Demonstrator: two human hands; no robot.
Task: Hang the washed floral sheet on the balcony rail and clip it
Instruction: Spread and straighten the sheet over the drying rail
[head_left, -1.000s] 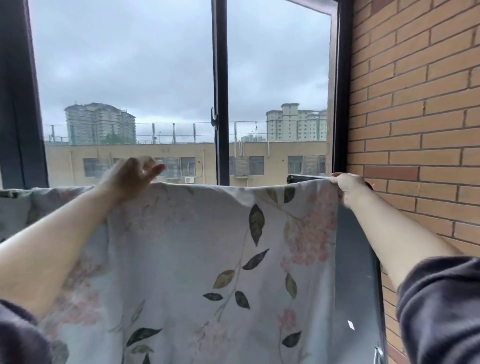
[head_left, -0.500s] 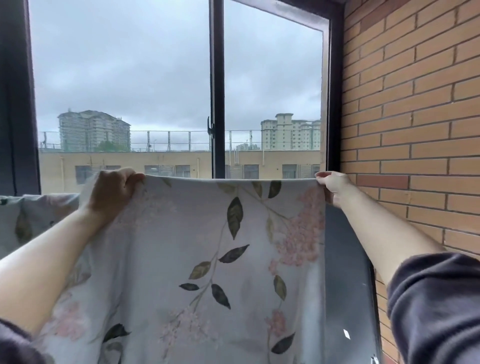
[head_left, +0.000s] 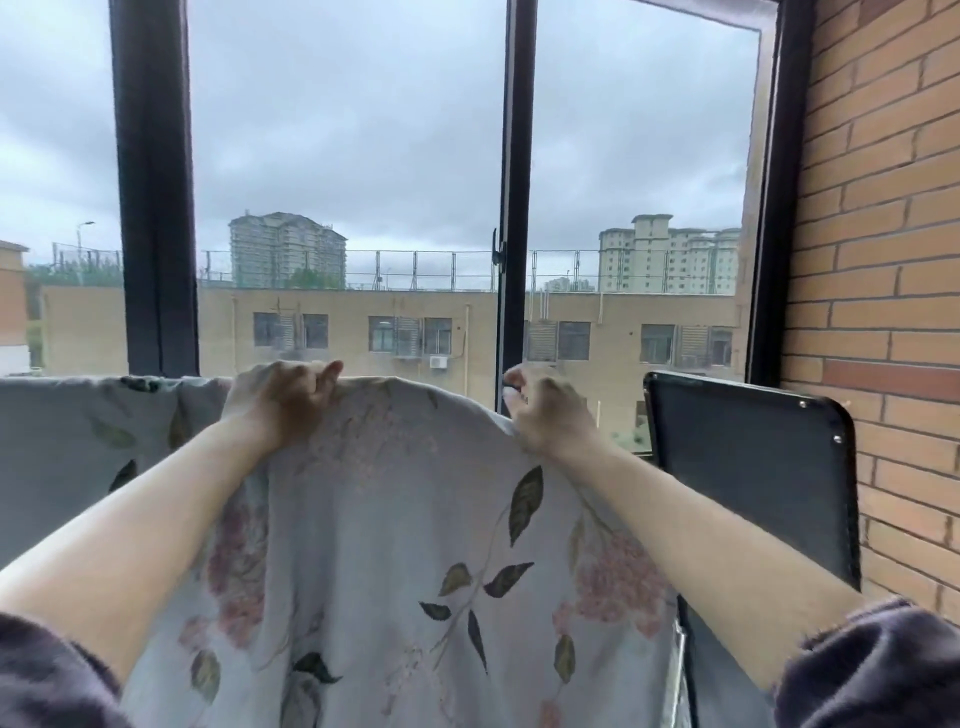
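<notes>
Below the window post (head_left: 511, 182), our left hand (head_left: 283, 402) and right hand (head_left: 550, 413) clutch the floral sheet (head_left: 389, 525) at its top edge; limp, likely damp-heavy, best held there.

My right grip (head_left: 550, 410) has pulled in from the brick wall (head_left: 883, 260), dragging the floral sheet (head_left: 395, 519) corner along, and the black panel (head_left: 748, 467) to its right is now uncovered. My left grip (head_left: 283, 402), fingers loose a second ago, now curls over the top edge. The grips sit closer together, and the sheet humps up between them.
</notes>
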